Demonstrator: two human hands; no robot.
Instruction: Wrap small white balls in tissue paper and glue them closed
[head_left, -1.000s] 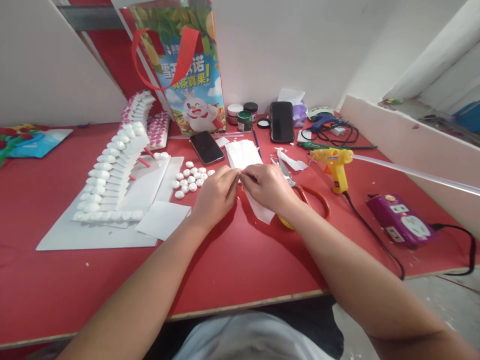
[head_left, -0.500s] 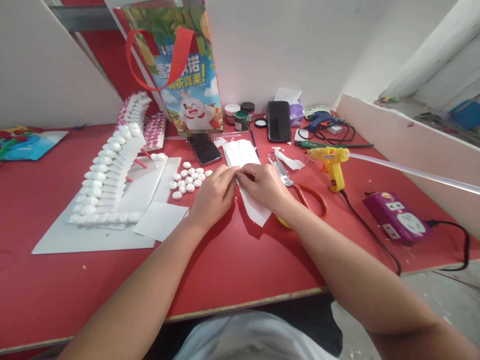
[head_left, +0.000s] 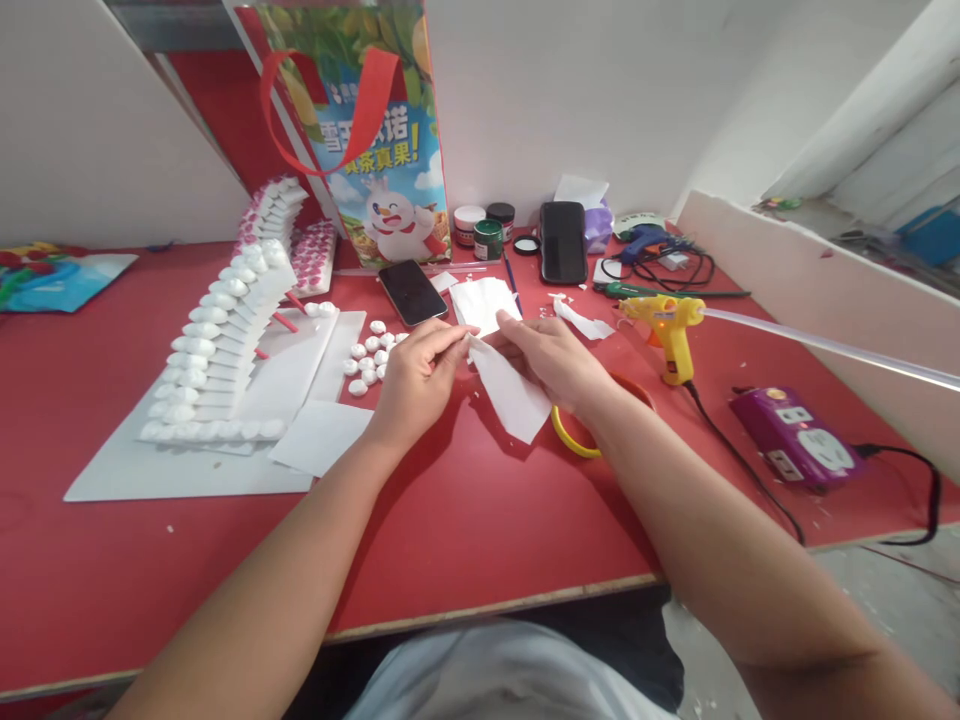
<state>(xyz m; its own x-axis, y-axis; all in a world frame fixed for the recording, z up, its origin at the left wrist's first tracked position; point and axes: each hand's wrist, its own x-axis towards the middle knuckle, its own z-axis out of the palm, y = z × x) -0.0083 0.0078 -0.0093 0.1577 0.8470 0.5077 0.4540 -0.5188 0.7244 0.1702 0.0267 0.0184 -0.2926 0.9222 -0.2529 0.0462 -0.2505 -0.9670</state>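
My left hand (head_left: 421, 378) is closed in a pinch on the narrow, gathered end of a white paper strip (head_left: 511, 393). The strip widens and hangs toward me at a slant. Beside it, my right hand (head_left: 553, 358) has its thumb stretched away from the fingers, which are partly hidden along the strip's right edge. Just beyond both hands lies a stack of white paper (head_left: 484, 304). Several small white rolled paper balls (head_left: 358, 388) sit left of my left hand. Scissors (head_left: 576, 440) with yellow and red-orange handles lie partly under my right hand.
A folded white paper model (head_left: 225, 340) stands on a white board (head_left: 105, 470) at left. On the right are a yellow glue gun (head_left: 675, 335) and a purple power strip (head_left: 795, 435). Phones (head_left: 412, 292), paint jars (head_left: 488, 240) and a gift bag (head_left: 390, 130) occupy the back.
My right hand has moved slightly right, its thumb lifting away from the pinch beside my left hand. The paper's narrow end stays in my left fingers, and its wide end has swung a little right.
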